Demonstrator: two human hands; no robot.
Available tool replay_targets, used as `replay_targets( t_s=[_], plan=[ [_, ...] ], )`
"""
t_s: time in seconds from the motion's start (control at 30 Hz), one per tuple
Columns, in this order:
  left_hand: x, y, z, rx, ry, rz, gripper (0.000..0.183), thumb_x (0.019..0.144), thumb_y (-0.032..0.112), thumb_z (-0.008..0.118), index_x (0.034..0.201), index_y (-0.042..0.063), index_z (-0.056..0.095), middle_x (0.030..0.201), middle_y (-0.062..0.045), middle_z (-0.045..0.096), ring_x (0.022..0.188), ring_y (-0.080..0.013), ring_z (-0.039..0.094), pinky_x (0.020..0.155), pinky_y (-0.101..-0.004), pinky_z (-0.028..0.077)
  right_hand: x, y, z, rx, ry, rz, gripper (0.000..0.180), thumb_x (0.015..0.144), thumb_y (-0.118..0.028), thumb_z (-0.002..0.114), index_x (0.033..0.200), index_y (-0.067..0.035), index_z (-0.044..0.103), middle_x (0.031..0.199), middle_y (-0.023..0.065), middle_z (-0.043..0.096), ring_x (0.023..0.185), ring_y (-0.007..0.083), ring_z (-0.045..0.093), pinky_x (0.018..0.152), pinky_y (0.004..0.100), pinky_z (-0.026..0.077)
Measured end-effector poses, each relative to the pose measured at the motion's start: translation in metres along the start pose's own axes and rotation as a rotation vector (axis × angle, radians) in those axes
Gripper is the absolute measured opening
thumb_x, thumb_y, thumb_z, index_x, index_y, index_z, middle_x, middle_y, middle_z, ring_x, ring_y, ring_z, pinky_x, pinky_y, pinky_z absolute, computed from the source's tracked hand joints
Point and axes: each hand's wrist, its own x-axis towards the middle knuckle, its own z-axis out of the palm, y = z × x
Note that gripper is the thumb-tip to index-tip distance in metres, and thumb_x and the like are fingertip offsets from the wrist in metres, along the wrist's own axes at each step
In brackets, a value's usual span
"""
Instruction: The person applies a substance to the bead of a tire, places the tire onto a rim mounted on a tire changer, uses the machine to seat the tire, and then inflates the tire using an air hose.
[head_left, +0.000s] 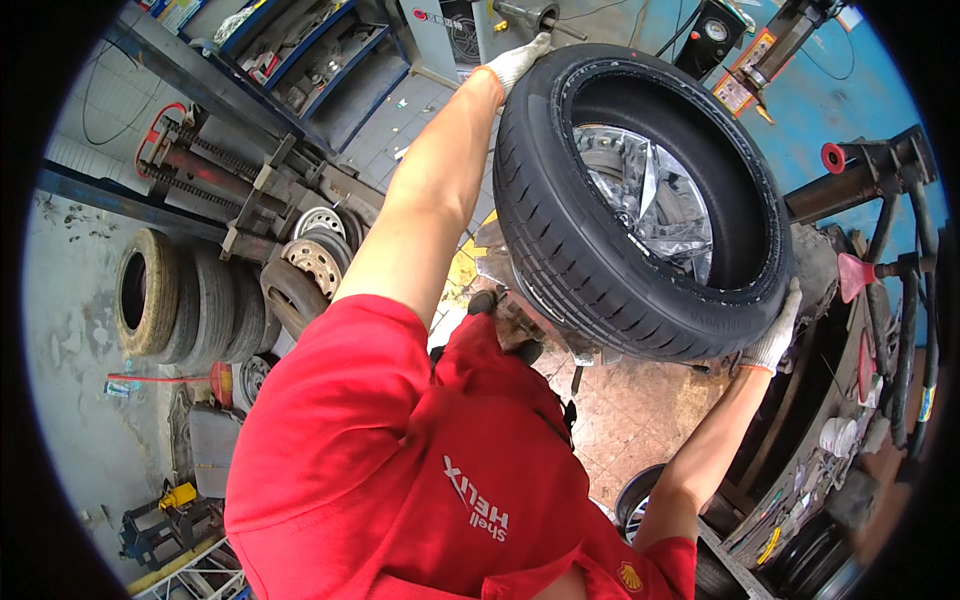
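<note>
A black car tyre (592, 232) is held between my two hands, tilted above the tyre changer. My left hand (522, 69), in a white knit glove with an orange cuff, grips its far left edge. On the near right side, my right hand (776, 334) holds the tyre's lower edge in a matching glove. Through the tyre's opening shows a shiny silver alloy wheel (660, 195) with broad spokes. Below the tyre, a metal part of the tyre changer (495, 262) sticks out at the left. Whether the tyre touches the wheel I cannot tell.
The tyre changer's arm (780, 45) and pressure gauge (716, 30) stand beyond the tyre. To the right are black helper arms with a red cone (855, 277) and a cluttered bench (795, 480). Used tyres (202, 300), steel wheels (311, 266) and blue shelving (330, 94) stand left.
</note>
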Motion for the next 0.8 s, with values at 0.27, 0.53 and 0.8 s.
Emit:
replay_targets(
  t_s=[0.27, 0.53, 0.8],
  plan=[
    [-0.007, 0.008, 0.009, 0.032, -0.118, -0.043, 0.056, 0.116, 0.05, 0.054, 0.148, 0.005, 0.065, 0.133, -0.011, 0.078, 0.108, -0.0196, 0.077, 0.098, -0.0377, 0.064, 0.03, 0.005, -0.022, 0.062, -0.009, 0.069, 0.067, 0.113, -0.051, 0.058, 0.159, -0.002, 0.055, 0.155, 0.0114, 0.064, 0.137, 0.0286, 0.062, 0.121, 0.0418, 0.046],
    [-0.007, 0.013, 0.02, 0.038, -0.105, -0.037, 0.053, 0.119, 0.043, 0.05, 0.156, 0.006, 0.06, 0.144, -0.013, 0.073, 0.118, -0.0247, 0.075, 0.105, -0.0409, 0.061, 0.026, 0.003, -0.01, 0.154, -0.08, 0.137, 0.066, 0.114, -0.054, 0.054, 0.155, -0.002, 0.059, 0.151, 0.0124, 0.067, 0.133, 0.0299, 0.064, 0.119, 0.044, 0.048],
    [0.03, 0.015, 0.01, 0.049, -0.205, -0.117, 0.056, 0.117, 0.047, 0.054, 0.152, 0.004, 0.064, 0.14, -0.013, 0.075, 0.116, -0.0252, 0.076, 0.102, -0.0418, 0.062, 0.077, 0.028, -0.055, 0.115, -0.008, 0.012, 0.065, 0.114, -0.035, 0.061, 0.168, -0.003, 0.043, 0.169, 0.0107, 0.051, 0.148, 0.027, 0.054, 0.125, 0.0403, 0.042]
  ],
)
